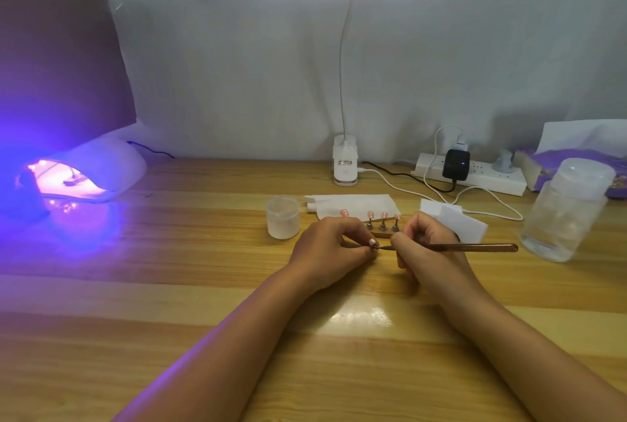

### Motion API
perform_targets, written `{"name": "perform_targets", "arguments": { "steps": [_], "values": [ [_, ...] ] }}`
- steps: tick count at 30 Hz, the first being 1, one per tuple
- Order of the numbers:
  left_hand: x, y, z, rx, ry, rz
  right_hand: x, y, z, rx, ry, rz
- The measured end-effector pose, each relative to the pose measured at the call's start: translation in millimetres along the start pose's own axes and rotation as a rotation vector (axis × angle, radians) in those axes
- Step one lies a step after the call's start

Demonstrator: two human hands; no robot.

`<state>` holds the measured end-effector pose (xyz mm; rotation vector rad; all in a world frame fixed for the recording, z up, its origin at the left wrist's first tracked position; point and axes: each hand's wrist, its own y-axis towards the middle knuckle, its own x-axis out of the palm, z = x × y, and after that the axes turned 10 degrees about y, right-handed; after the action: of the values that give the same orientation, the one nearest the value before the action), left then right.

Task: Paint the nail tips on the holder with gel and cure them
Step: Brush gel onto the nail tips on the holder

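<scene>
Pinching a single nail tip between thumb and fingertips, the left hand holds it low over the table. The right hand grips a brown-handled brush like a pen, its fine end meeting the tip's surface. Both hands are closed around something; neither is free.

Just behind them the holder stands on the table, carrying several more pink tips on little stems, in front of a white sheet of paper. A small frosted jar sits just left of the holder. The curing lamp glows violet at the far left, well apart from the work; something lies inside it, too blurred to name.

I judge the nail tip to be nearly weightless: thin, stiff plastic with a glossy curved face. It is likely to slip or flick away under a hard squeeze, and wet gel will smear at any touch. The safe hold looks to be by its stem or side edges, never the painted face. Whether the left fingers are on a stem or on the edges I cannot tell. The brush wants a light grip close to the bristles for control, its long handle trailing to the right
</scene>
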<state>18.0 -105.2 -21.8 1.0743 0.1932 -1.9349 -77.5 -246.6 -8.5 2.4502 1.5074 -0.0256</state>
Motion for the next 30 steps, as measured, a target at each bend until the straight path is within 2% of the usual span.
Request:
{"name": "perform_targets", "arguments": {
  "steps": [9, 18, 30],
  "values": [
    [-9.2, -0.5, 0.6, 0.013, -0.097, -0.127, -3.7, 0.0, -2.0, 0.026, 0.172, 0.078],
    [-2.8, -1.5, -4.0, 0.011, -0.035, 0.012, -3.2, -1.0, -5.5, 0.024, 0.270, 0.037],
    [-3.2, -4.3, 0.1, 0.048, 0.013, 0.020, -2.1, -0.9, -3.6, 0.032, 0.118, 0.019]
  ]
}}
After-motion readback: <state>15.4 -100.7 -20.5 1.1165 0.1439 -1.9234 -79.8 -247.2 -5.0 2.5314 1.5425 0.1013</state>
